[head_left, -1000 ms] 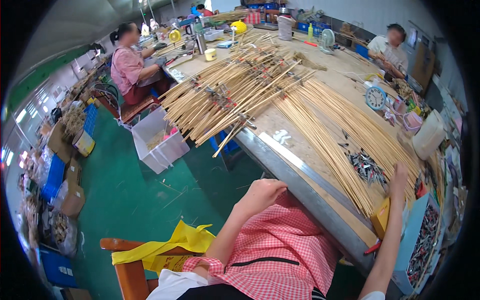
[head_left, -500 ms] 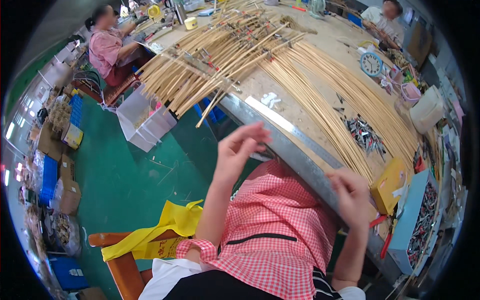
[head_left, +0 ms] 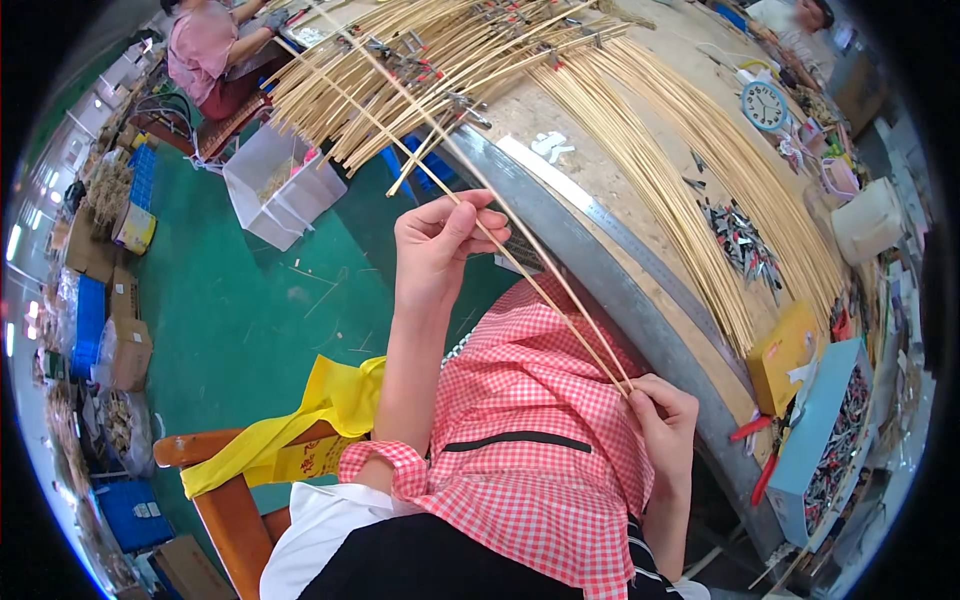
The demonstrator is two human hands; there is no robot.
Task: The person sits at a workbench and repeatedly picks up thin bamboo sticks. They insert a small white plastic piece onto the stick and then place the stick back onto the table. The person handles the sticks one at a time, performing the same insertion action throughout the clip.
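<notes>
My left hand (head_left: 440,245) is raised in front of the table edge, fingers pinched on thin bamboo sticks (head_left: 545,290) that run diagonally down to my right hand (head_left: 662,412). My right hand grips the lower end of the same sticks, above my red checked apron (head_left: 530,440). The sticks' far ends reach up over the big fan of bamboo sticks (head_left: 640,130) spread on the wooden table (head_left: 600,190).
A blue box of metal clips (head_left: 830,430) and a yellow box (head_left: 780,355) stand at the table's right end, with a loose clip pile (head_left: 740,235), a clock (head_left: 765,105) and a white tub (head_left: 868,222). Another person (head_left: 205,45) sits far left near a clear bin (head_left: 280,185). A wooden chair with yellow cloth (head_left: 270,450) is beside me.
My head tilted down and closer. Both hands left the table; they now hold a few sticks stretched between them over my lap.
</notes>
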